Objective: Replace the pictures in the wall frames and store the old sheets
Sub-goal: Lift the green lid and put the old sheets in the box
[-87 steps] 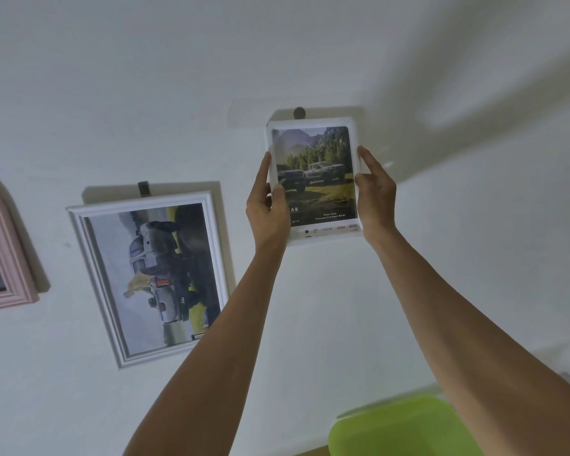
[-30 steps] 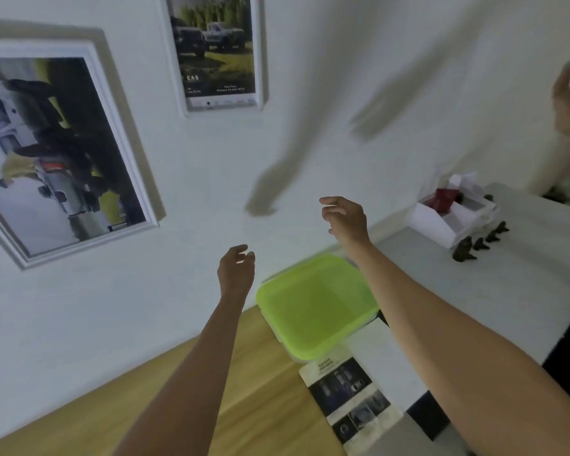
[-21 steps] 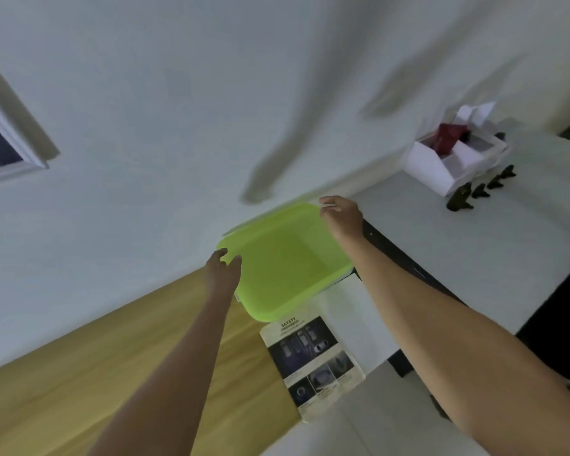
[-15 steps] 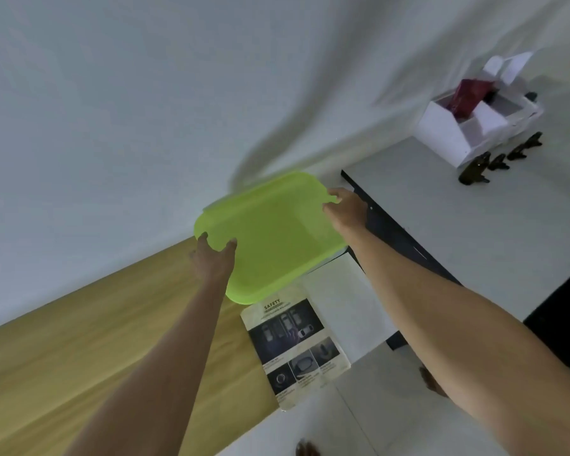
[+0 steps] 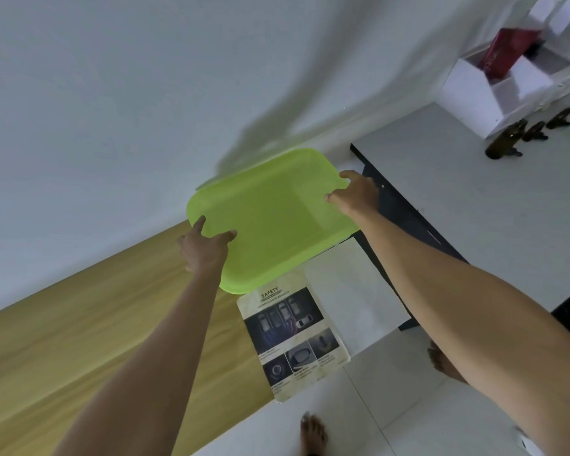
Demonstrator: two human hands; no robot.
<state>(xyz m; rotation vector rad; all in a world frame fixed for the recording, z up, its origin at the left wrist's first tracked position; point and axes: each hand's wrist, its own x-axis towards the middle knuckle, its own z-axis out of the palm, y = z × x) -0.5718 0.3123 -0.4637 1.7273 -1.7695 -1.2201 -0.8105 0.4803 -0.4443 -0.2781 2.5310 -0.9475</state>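
Observation:
A lime green lid (image 5: pixel 270 218) lies near the wall at the end of the wooden table (image 5: pixel 79 340). My left hand (image 5: pixel 204 248) grips its near left edge, thumb and fingers over the rim. My right hand (image 5: pixel 356 194) grips its right corner. A printed sheet headed SAFETY (image 5: pixel 293 340) lies on the table just in front of the lid, next to a blank white sheet (image 5: pixel 346 291). What lies under the lid is hidden. No wall frames are in view.
A white table (image 5: pixel 491 205) on the right carries a white compartment box (image 5: pixel 507 70) with a red item and several dark clips (image 5: pixel 514 139). A white wall rises behind both tables. My bare feet (image 5: pixel 313 432) stand on the tiled floor below.
Both hands left the hung frame, dropped to the table and took hold of the green lid. The view swung down, so the wall pictures left the frame.

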